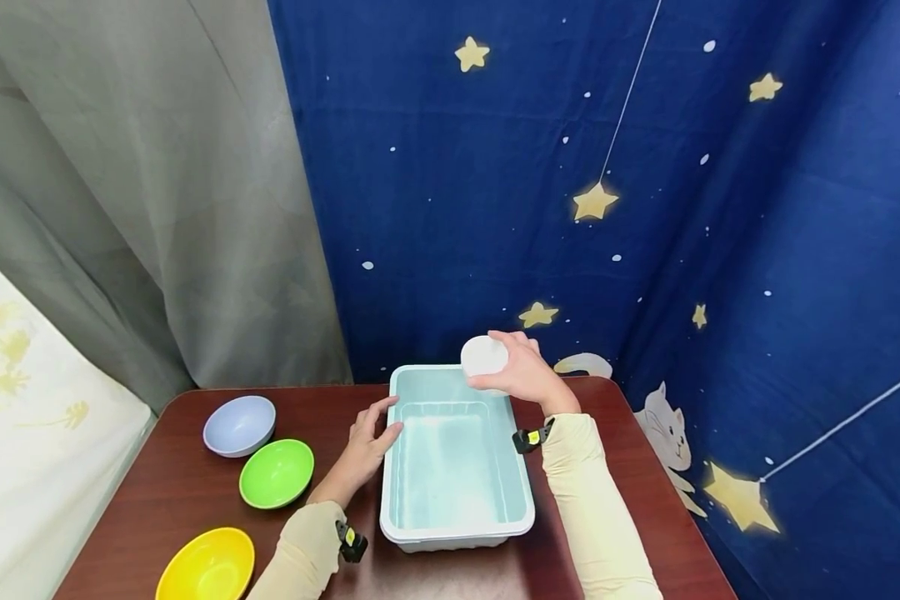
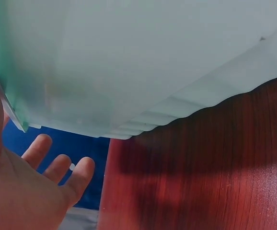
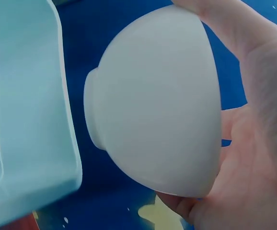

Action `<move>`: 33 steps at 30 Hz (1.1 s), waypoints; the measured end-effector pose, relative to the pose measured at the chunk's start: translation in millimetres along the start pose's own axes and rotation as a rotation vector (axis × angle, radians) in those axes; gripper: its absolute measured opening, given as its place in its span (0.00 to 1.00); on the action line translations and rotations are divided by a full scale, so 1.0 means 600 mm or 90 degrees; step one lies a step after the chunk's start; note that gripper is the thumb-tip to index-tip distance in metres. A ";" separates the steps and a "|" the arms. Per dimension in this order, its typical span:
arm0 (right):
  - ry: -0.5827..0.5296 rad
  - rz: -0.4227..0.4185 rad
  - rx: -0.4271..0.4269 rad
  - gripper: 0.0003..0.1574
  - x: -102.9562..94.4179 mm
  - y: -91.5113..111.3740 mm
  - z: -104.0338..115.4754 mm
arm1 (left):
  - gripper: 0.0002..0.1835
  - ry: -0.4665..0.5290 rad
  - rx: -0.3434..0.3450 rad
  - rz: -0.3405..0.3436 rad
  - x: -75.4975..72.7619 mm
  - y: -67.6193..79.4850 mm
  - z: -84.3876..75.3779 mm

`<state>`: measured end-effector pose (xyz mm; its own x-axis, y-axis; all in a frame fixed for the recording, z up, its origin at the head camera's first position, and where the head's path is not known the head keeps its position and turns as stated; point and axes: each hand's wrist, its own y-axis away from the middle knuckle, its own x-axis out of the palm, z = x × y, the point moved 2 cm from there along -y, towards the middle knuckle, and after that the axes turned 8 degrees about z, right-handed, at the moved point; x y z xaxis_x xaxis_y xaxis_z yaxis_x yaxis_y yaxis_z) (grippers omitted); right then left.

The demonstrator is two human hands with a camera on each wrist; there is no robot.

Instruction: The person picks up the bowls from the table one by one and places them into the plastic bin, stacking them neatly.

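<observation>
A white bowl [image 1: 484,355] with a raised foot is held up by my right hand [image 1: 528,373] over the far right end of a light blue plastic basin [image 1: 456,530]. In the right wrist view the bowl [image 3: 157,100] is tipped on its side, its foot toward the basin, with my thumb and fingers gripping its rim from opposite sides. My left hand [image 1: 363,442] rests at the basin's left rim, thumb and index fingertip right at the edge. Its other fingers are loosely spread outside the wall in the left wrist view.
On the left of the dark red table [image 1: 131,508] stand a pale blue bowl [image 1: 240,425], a green bowl [image 1: 276,473] and a yellow bowl [image 1: 208,570]. A blue starred curtain [image 1: 450,208] and a grey curtain [image 1: 247,208] hang behind the table's far edge.
</observation>
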<state>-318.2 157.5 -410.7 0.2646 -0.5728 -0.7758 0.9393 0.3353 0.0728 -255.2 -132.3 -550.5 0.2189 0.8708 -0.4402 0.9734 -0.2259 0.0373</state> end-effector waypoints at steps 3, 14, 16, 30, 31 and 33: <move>-0.004 0.015 -0.007 0.66 0.010 -0.008 0.008 | 0.28 -0.003 0.004 -0.006 -0.001 -0.001 0.003; 0.000 0.042 -0.017 0.64 0.059 -0.025 0.008 | 0.28 0.008 0.006 -0.008 0.005 -0.001 0.007; -0.005 0.046 -0.018 0.64 0.066 -0.027 0.007 | 0.28 0.009 0.003 -0.009 0.004 -0.001 0.007; -0.045 0.065 0.010 0.64 0.105 -0.034 0.002 | 0.27 0.030 0.012 -0.012 0.005 -0.006 0.010; -0.042 0.065 0.010 0.64 0.108 -0.034 0.002 | 0.27 0.029 0.012 -0.014 0.005 -0.006 0.010; -0.042 0.068 0.010 0.64 0.114 -0.036 0.001 | 0.27 0.023 0.009 -0.017 0.004 -0.005 0.010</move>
<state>-319.9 110.7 -465.1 0.3766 -0.5821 -0.7206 0.9081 0.3858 0.1630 -257.7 -131.9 -557.1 0.1947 0.8922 -0.4075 0.9781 -0.2077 0.0128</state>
